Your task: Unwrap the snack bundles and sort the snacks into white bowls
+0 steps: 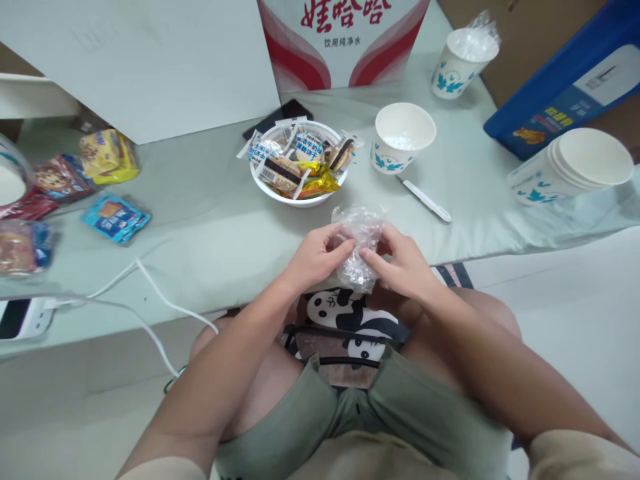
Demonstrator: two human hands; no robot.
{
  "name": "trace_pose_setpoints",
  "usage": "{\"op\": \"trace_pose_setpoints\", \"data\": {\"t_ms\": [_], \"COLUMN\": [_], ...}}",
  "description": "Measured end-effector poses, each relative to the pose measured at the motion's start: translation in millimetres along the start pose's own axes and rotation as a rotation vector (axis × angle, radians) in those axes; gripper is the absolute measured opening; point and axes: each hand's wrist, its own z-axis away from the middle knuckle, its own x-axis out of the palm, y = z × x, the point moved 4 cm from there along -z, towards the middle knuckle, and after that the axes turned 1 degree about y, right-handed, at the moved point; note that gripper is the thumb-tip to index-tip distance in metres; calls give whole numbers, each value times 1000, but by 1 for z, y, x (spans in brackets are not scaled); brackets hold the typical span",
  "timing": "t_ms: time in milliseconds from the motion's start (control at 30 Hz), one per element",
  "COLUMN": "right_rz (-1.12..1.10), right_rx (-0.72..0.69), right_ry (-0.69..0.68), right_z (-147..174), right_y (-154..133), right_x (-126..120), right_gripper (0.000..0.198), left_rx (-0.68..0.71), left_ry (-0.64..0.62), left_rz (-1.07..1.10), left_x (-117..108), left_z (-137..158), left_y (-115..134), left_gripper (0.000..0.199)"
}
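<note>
A crumpled piece of clear bubble wrap (361,263) is held between my two hands at the table's front edge, above my lap. My left hand (323,253) grips its left side, thumb pressed on top. On the other side my right hand (403,261) pinches it with thumb and fingers. Just beyond lies a white bowl (280,195) of wrapped biscuits and snacks. To its right stands a paper cup (397,137) with some clear plastic inside, and a white utility knife (425,200) rests beside it.
At the far right are stacked paper cups (545,170), a blue box (560,87) and another cup (453,70) stuffed with clear plastic. Snack packets (117,217) lie left, near a white cable (165,300) and power strip (37,319). A white carton (345,60) stands behind.
</note>
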Motion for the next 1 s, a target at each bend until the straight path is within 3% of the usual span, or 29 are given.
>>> {"op": "trace_pose_setpoints", "data": {"t_ms": [167,267,433,533,600,700,800,833,900,1000], "right_rz": [-452,-641,-640,-559,-514,-268,284,469,775,1118], "right_rx": [57,155,180,213,198,26,-214,-272,-272,-52], "right_ry": [-82,-33,-93,-97,-29,306,645,643,471,33], "right_z": [0,-4,-15,-16,-15,-25,-56,-74,-120,-182], "right_y": [4,9,4,-2,-6,-15,-36,-42,-49,-40], "right_x": [7,7,12,22,20,-17,-75,-90,-110,-116], "right_gripper": [28,22,28,49,55,33,16,13,22,39], "left_rx": [6,1,-14,0,21,51,39,40,42,31], "left_ry": [-48,-9,-12,96,181,235,186,162,112,64], "left_rz": [196,251,231,159,188,282,272,255,220,186], "left_x": [-1,-7,-17,-22,-23,-22,-19,-19,-18,-21], "left_z": [2,0,0,-1,-4,-9,-12,-13,-12,-11], "left_y": [2,2,1,1,1,3,6,8,11,14], "left_gripper": [33,20,29,22,31,37,26,23,19,18]}}
